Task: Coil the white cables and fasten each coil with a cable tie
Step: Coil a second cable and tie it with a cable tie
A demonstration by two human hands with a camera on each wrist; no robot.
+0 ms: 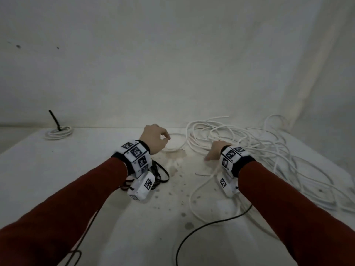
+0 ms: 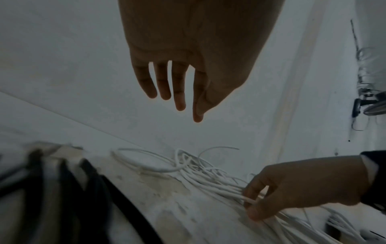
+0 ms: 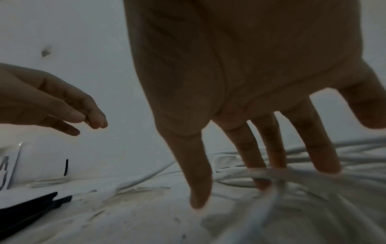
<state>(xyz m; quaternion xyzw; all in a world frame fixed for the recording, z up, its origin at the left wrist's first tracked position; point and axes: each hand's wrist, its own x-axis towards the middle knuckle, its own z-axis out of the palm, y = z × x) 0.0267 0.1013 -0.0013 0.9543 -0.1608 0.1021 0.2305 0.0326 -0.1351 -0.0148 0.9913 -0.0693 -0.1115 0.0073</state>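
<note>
Loosely tangled white cables point(image 1: 249, 148), thin, looping, overlapping

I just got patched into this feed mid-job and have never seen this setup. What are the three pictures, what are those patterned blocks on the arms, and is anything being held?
There is no machine here: a person in red sleeves works with bare hands. The patterned blocks are strapped to the wrists and carry the wrist cameras. The big picture comes from a head camera looking down; the other two look along each hand at its fingers.

On the white table lies a loose tangle of white cables on the right. At the far left sits one finished coil, a black cable tie sticking up from it. More black ties lie under the left wrist.

The right hand pinches a few strands of the tangle. The left hand hovers with relaxed fingers, holding nothing.
</note>
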